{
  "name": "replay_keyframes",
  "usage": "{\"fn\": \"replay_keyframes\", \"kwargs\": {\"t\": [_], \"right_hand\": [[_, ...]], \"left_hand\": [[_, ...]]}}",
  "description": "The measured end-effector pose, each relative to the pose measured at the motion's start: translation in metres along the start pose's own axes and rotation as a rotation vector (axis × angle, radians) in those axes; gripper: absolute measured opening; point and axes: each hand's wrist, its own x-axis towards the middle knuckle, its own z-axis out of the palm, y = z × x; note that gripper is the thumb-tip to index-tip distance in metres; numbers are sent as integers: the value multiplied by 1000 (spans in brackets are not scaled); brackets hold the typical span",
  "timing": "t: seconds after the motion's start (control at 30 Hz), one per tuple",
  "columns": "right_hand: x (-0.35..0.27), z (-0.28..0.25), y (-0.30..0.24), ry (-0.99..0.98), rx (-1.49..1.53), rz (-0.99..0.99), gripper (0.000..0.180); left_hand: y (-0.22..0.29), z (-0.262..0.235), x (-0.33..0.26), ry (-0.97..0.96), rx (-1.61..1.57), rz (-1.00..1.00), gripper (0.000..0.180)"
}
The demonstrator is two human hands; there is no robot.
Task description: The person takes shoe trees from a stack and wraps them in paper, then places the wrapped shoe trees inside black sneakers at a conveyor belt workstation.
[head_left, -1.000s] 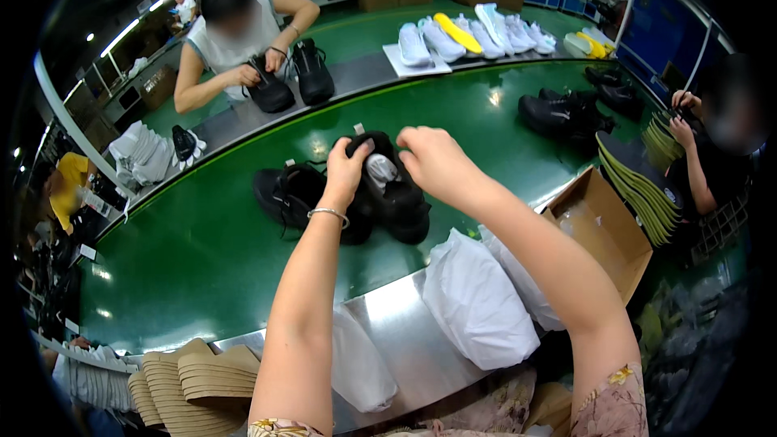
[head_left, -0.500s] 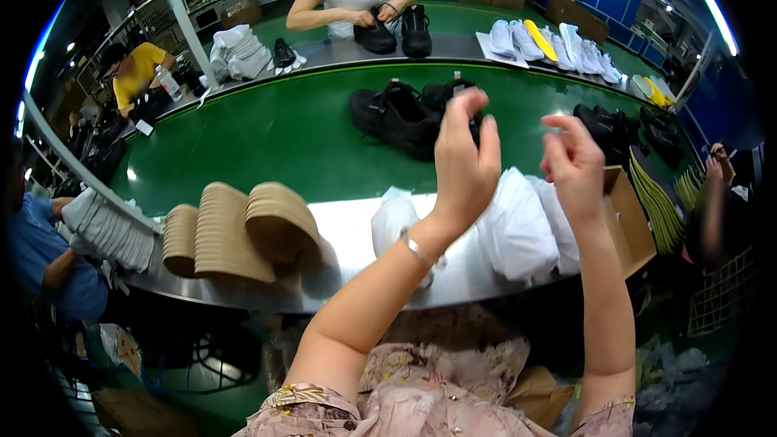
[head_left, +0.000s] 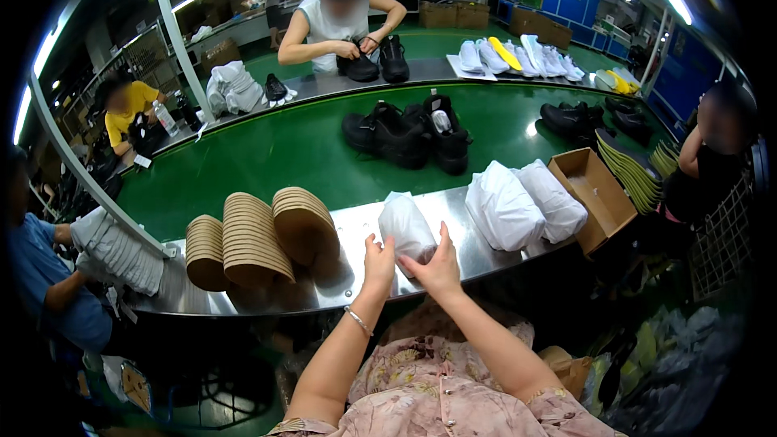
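A white paper-wrapped bundle (head_left: pixel 407 225) lies on the metal edge of the bench in front of me, between my two hands. My left hand (head_left: pixel 378 265) presses its left side, thumb and fingertips against the paper. My right hand (head_left: pixel 438 269) grips the near right end, its thumb lying across the lower part and its fingers along the side. What the paper wraps is hidden. To the right lie two larger white wrapped bundles (head_left: pixel 506 206). Beyond, on the green belt, sits a pair of black shoes (head_left: pixel 388 136).
Stacks of brown insoles (head_left: pixel 252 235) stand at left. An open cardboard box (head_left: pixel 595 198) and olive insoles (head_left: pixel 627 170) are at right. More black shoes (head_left: pixel 573 119) sit on the belt. Across it, a co-worker (head_left: pixel 340 24) handles a black shoe beside white shoes (head_left: pixel 518 57).
Both hands have come down from above the bench to the small white bundle and taken hold of it. The view has shifted, showing more of the far room.
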Motion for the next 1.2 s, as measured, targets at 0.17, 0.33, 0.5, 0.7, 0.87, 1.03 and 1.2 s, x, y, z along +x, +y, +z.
{"fn": "replay_keyframes", "kwargs": {"t": [0.17, 0.33, 0.5, 0.7, 0.87, 1.03, 1.2], "right_hand": [[0, 2, 1, 14, 50, 220, 64], [14, -28, -30, 3, 420, 182, 59], [45, -33, -39, -82, 909, 379, 57], [80, -29, -39, -275, 843, 465, 69], [103, -23, -20, -261, 816, 334, 65], [141, -28, -35, -198, 781, 286, 59], [213, -50, -22, -89, 621, 123, 58]], "left_hand": [[6, 13, 6, -85, -20, -41, 67], [49, 21, 17, -231, -668, -48, 57], [73, 36, 39, -370, -884, -252, 29], [70, 36, 73, -145, -807, -4, 34], [82, 65, 86, 114, -663, 114, 42], [109, 77, 101, 27, -627, 63, 52], [117, 71, 163, 114, -443, 159, 53]]}}
